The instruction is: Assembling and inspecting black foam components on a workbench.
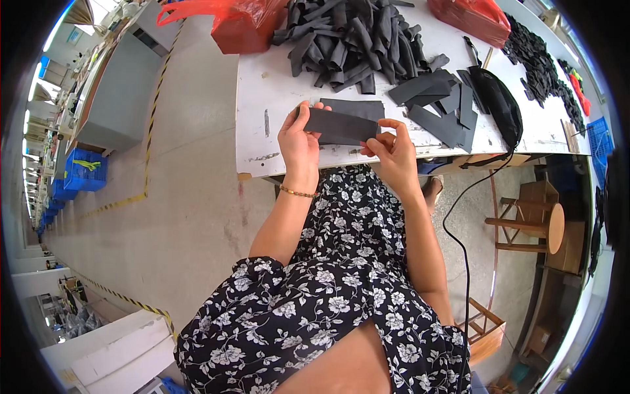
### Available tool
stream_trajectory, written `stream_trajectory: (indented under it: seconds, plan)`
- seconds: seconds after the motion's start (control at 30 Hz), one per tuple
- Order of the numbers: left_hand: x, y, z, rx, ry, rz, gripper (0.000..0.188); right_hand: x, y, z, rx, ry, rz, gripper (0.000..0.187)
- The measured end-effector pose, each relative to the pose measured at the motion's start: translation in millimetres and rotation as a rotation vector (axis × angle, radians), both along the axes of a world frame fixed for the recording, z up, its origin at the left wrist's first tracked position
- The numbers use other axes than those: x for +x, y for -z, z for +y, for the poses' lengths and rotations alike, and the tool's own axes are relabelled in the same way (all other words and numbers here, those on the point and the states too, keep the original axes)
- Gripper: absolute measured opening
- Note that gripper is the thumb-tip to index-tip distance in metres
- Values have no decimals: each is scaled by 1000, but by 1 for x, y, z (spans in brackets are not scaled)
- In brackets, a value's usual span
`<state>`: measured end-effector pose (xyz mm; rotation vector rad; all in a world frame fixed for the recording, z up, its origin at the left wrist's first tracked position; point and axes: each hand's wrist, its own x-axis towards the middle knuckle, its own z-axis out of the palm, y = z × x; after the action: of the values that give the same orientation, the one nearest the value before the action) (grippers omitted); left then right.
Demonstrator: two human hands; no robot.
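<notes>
Left hand [298, 141]: its grip is clenching the left end of a flat dark grey strip [341, 127], thumb lying on top, a thin gold bracelet [296, 192] circling the wrist.
Strip: it is being held level just above the near edge of the white bench [262, 125], stretching between both hands, with a second, similar strip [354, 107] lying on the bench right behind it.
Right hand [392, 148]: its fingertips are pinching the strip's right end, the grip closing on it.
Bench, far side: a big heap of dark grey tubes [357, 39] is sitting behind the hands, with a red plastic bag [230, 23] lying to its left.
Bench, right side: a loose fan of flat grey pieces [440, 102] is lying beside a black tool [499, 102], whose cable [459, 217] is hanging off the bench edge.
</notes>
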<state>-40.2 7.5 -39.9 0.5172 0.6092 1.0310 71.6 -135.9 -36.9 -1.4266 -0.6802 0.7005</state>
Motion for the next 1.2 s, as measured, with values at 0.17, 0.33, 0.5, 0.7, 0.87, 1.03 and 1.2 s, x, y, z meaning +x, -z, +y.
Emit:
stream_trajectory:
  seconds: [0.17,0.33,0.5,0.7,0.87,1.03,1.2]
  plan:
    - [-30,13,41,61,-267,9,18,33,26,-37,-294,132,-271,33]
    - [-13,8,24,43,-219,-15,18,20,-4,-10,-65,52,-118,37]
    - [-4,6,15,36,-146,15,16,2,1,27,-9,-30,8,47]
    - [-7,23,23,-26,-43,73,17,9,16,40,-170,128,-184,23]
    - [13,18,85,242,-254,142,19,61,24,37,-168,247,-124,22]
    - [34,64,199,1084,-401,949,43,77,18,36,-368,318,-733,21]
    - [54,74,208,946,-200,991,44,140,33,-28,-649,400,-1106,26]
